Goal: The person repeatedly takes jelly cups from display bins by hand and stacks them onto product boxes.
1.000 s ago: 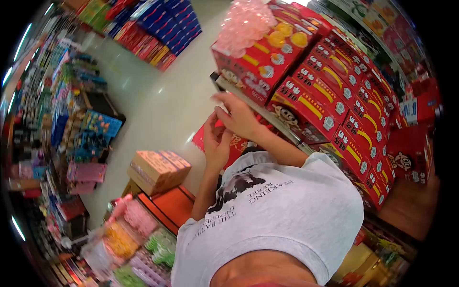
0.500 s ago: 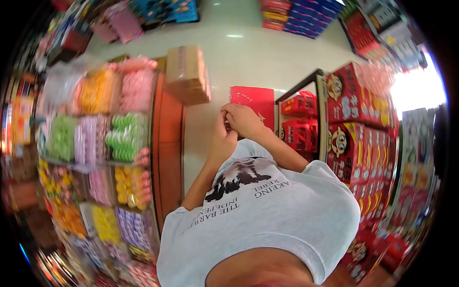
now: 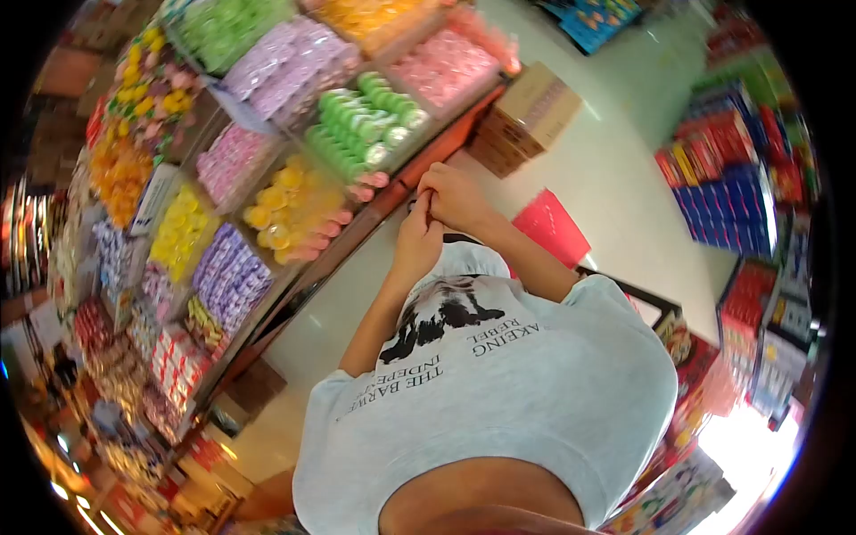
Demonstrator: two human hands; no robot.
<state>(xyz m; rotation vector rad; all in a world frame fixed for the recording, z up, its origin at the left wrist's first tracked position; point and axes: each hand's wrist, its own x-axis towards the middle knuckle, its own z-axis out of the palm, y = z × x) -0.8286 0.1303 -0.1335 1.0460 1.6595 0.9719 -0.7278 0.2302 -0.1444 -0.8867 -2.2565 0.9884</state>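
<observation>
My left hand [image 3: 417, 239] and my right hand [image 3: 453, 198] are pressed together in front of my waist. Their fingers are closed around each other, the right hand lying partly over the left. A small dark spot shows by the fingers, too small to name; whatever may be between the palms is hidden. Neither hand appears to touch the shelf. Closest to them, on the left, is a candy display with clear bins: green and white wrapped sweets [image 3: 364, 125], yellow round packs [image 3: 287, 203] and pink wrapped sweets [image 3: 446, 67].
A cardboard box [image 3: 535, 105] stands at the display's far end. Red sheet or box [image 3: 553, 227] lies on the pale floor [image 3: 624, 169] beyond my right arm. Blue boxes [image 3: 727, 209] are stacked to the right. A dark-framed rack [image 3: 637, 294] is near my right side.
My body and view have turned left, so the candy display now lies diagonally, nearer my hands. The red boxes on the right have slid down and back. My hands stay clasped.
</observation>
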